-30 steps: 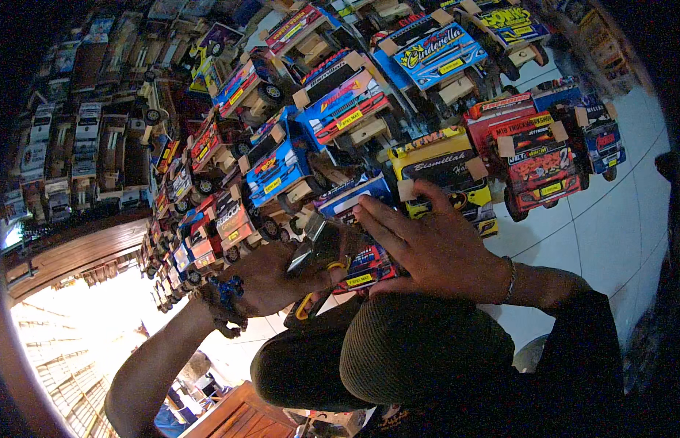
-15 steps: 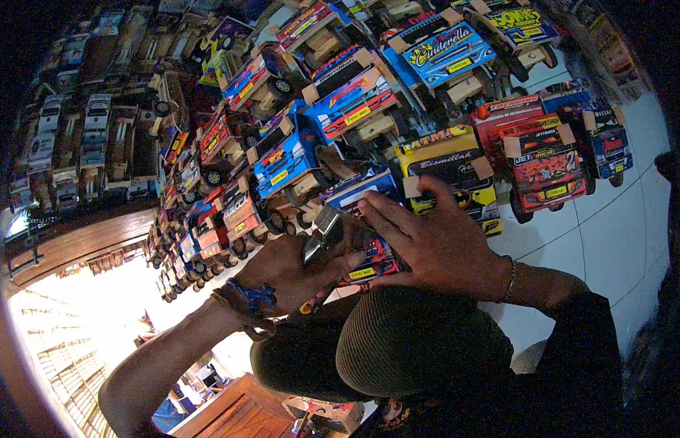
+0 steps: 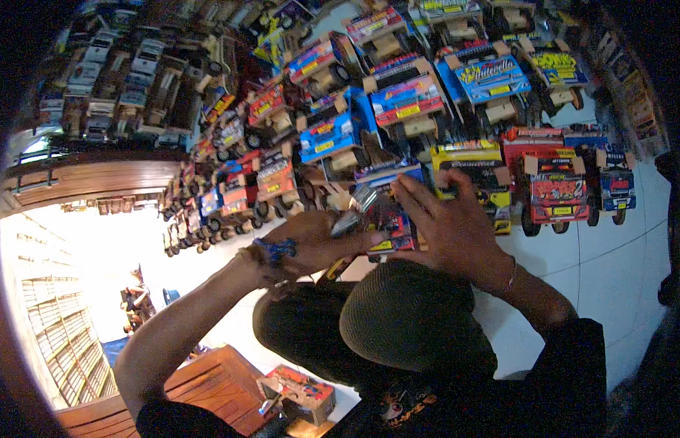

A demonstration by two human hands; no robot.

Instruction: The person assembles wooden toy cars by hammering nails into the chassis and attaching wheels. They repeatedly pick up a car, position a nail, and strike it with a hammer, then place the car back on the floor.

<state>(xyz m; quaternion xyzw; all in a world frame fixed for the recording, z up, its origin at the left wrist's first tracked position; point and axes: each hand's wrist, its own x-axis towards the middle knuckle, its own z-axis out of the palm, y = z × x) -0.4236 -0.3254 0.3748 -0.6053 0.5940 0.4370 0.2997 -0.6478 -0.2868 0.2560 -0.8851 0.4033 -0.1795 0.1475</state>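
A wooden toy truck with a red front point(image 3: 400, 235) and a blue upper edge stands before my knees, partly covered by both hands. My left hand point(image 3: 311, 237) is closed around a shiny silvery thing point(image 3: 358, 204), whose kind I cannot make out. The left thumb reaches across to the truck's front. On the right side, my right hand point(image 3: 460, 226) grips the same truck, with fingers at its upper edge and thumb low by its front. A yellow-and-black toy truck point(image 3: 493, 197) stands just behind the right hand.
Rows of painted toy trucks point(image 3: 406, 102) fill the floor ahead. A red toy truck point(image 3: 559, 190) stands to the right on white tiles point(image 3: 610, 248). Plainer toy trucks point(image 3: 146, 66) sit far left. A box with a red top point(image 3: 300, 390) is beside brown wood point(image 3: 216, 379) below.
The view has shifted, so the trucks appear farther right and more of the lower left shows. Both hands stay at the same truck; the silvery thing has tilted in my left hand.
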